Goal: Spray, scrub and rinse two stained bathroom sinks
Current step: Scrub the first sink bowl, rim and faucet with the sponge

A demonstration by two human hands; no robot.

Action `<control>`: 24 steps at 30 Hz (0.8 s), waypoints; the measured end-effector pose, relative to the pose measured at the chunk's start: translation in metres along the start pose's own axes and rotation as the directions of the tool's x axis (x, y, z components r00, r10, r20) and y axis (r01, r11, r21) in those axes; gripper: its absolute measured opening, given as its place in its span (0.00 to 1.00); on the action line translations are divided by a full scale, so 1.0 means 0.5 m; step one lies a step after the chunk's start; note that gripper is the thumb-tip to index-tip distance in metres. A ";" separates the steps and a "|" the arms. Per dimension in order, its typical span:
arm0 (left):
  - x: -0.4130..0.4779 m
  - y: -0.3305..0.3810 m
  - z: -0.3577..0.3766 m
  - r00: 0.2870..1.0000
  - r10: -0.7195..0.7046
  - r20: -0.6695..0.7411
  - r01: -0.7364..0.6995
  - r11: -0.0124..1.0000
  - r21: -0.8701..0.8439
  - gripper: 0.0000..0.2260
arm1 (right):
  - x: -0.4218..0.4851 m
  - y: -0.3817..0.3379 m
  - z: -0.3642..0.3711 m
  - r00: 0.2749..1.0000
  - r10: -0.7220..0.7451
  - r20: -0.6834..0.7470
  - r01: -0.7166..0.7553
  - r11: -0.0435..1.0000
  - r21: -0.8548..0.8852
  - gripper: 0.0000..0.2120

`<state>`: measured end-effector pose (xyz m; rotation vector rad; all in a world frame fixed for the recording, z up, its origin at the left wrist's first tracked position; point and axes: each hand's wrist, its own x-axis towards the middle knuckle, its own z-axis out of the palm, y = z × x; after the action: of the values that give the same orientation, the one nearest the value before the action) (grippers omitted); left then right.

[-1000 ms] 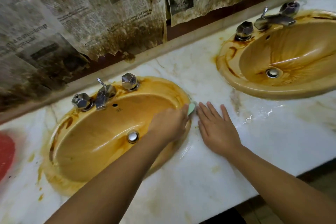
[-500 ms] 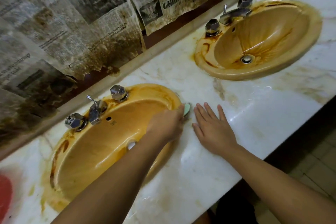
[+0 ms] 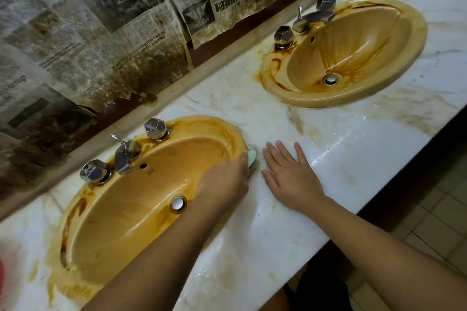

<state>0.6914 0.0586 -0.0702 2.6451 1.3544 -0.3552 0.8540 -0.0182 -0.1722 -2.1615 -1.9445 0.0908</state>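
Note:
Two yellow, brown-stained sinks are set in a white marble counter: the near sink [image 3: 106, 212] at lower left and the far sink [image 3: 394, 40] at upper right. My left hand [image 3: 225, 179] grips a pale green sponge [image 3: 252, 158] and holds it against the near sink's right rim; only the sponge's tip shows past my fingers. My right hand [image 3: 290, 174] lies flat on the wet counter just right of that rim, fingers straight and spread.
Chrome taps and faceted knobs [image 3: 123, 154] stand behind the near sink, another set [image 3: 313, 19] behind the far one. Stained newspaper [image 3: 101, 33] covers the wall. The marble counter [image 3: 353, 159] is wet; its front edge drops to a tiled floor [image 3: 444, 209]. A red object [image 3: 2, 275] sits at the left edge.
My view has tilted and swung, so the far sink now shows whole. My left hand keeps the sponge at the near sink's right rim; my right hand stays flat on the counter.

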 end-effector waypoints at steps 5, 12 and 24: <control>-0.054 -0.027 0.019 1.000 0.007 -0.006 -0.007 1.000 -0.007 0.25 | 0.002 -0.005 -0.002 1.000 -0.003 0.013 0.003 1.000 -0.017 0.30; -0.024 0.015 0.009 1.000 -0.014 -0.002 0.014 0.999 0.034 0.29 | -0.004 -0.002 -0.006 1.000 -0.016 0.024 0.017 1.000 -0.016 0.31; -0.012 0.098 -0.038 0.997 0.071 0.026 -0.076 0.937 0.342 0.20 | -0.001 0.002 -0.018 0.995 -0.012 0.096 0.008 0.999 0.048 0.33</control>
<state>0.7305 0.0300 -0.0493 2.9545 1.2862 -0.6522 0.8566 -0.0200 -0.1637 -2.1544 -1.9833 0.2410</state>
